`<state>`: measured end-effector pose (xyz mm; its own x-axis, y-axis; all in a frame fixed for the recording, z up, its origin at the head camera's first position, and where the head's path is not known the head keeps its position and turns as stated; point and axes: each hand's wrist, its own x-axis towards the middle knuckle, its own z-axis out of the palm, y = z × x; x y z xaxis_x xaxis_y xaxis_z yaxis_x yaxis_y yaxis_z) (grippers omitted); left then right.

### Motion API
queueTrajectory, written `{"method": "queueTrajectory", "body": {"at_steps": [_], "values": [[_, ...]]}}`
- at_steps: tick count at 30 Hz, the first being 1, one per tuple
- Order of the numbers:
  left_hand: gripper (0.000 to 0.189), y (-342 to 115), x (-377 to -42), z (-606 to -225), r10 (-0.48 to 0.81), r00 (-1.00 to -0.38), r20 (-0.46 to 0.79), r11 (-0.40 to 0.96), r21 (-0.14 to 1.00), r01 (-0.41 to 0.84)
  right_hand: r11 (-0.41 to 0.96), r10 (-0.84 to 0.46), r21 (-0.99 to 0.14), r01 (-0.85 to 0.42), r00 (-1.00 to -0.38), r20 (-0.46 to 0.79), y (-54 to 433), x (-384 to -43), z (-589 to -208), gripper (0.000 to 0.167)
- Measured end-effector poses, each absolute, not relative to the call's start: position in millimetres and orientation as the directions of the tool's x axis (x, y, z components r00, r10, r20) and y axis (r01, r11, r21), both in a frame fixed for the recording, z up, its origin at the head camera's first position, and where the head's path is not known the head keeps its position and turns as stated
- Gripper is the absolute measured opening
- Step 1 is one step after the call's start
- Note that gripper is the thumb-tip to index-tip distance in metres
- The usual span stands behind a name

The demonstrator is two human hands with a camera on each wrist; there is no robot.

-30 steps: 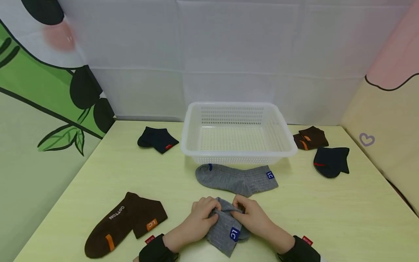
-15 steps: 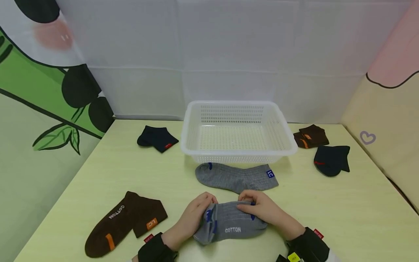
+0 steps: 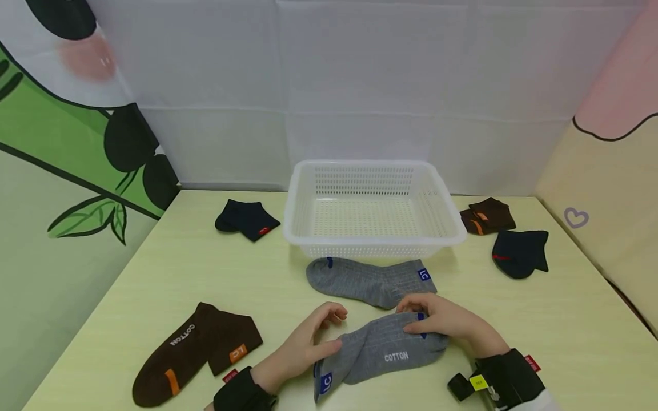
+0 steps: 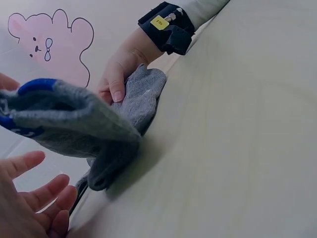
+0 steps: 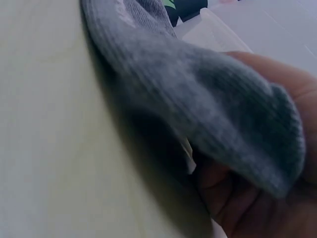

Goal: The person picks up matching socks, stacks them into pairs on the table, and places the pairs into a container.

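Near the front edge lies a grey sock [image 3: 377, 354] printed COTTON, stretched sideways between my hands. My right hand [image 3: 449, 318] pinches its toe end, thumb on top and fingers beneath; in the right wrist view the toe fabric [image 5: 198, 99] is lifted off the table. My left hand [image 3: 303, 345] is at the cuff with its fingers spread and its thumb right at the fabric. In the left wrist view the raised cuff [image 4: 74, 116] shows its blue LC patch, with the fingers apart below it. A second grey sock [image 3: 365, 281] lies flat just behind.
A white perforated basket [image 3: 375, 246] stands at the back centre. A large brown sock [image 3: 172, 357] lies front left and a dark navy sock [image 3: 252, 218] back left. Another brown sock [image 3: 496, 216] and another navy sock [image 3: 520, 254] lie back right.
The held sock was bunched between both hands, then turned so COTTON shows, and is now drawn out to the right. My left fingers have loosened from the cuff; my right hand moved right.
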<state>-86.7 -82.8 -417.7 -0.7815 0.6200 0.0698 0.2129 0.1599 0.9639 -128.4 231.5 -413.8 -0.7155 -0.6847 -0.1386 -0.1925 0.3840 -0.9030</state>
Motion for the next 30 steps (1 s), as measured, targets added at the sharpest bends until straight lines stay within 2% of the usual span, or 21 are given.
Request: {"method": "queueTrajectory", "body": {"at_steps": [3, 8, 14, 19, 26, 30], "values": [[0.041, -82.6, -86.7, -415.1, 0.589, -0.808, 0.029, 0.190, 0.966, 0.174, 0.395, -0.699, -0.896, -0.205, -0.699, -0.149, 238.5, -128.4, -411.8, 0.032], [0.034, -82.9, -88.1, -413.4, 0.460, -0.887, -0.030, 0.226, 0.970, 0.084, 0.408, -0.685, -0.887, -0.218, -0.715, -0.139, 243.8, -130.1, -411.6, 0.031], [0.043, -83.6, -90.1, -418.6, 0.459, -0.886, 0.071, 0.285, 0.933, 0.222, 0.434, -0.654, -0.877, -0.208, -0.742, -0.147, 248.1, -131.9, -408.3, 0.032], [0.054, -82.1, -90.1, -423.5, 0.449, -0.887, 0.109, 0.304, 0.915, 0.266, 0.461, -0.667, -0.856, -0.235, -0.727, -0.160, 254.0, -132.4, -404.6, 0.033], [0.039, -79.6, -91.2, -430.7, 0.412, -0.892, 0.187, 0.339, 0.877, 0.340, 0.458, -0.703, -0.848, -0.267, -0.693, -0.161, 260.0, -133.0, -400.3, 0.033], [0.036, -77.1, -90.4, -430.3, 0.336, -0.915, 0.222, 0.417, 0.836, 0.356, 0.506, -0.673, -0.818, -0.273, -0.718, -0.176, 260.9, -132.0, -395.5, 0.033]]}}
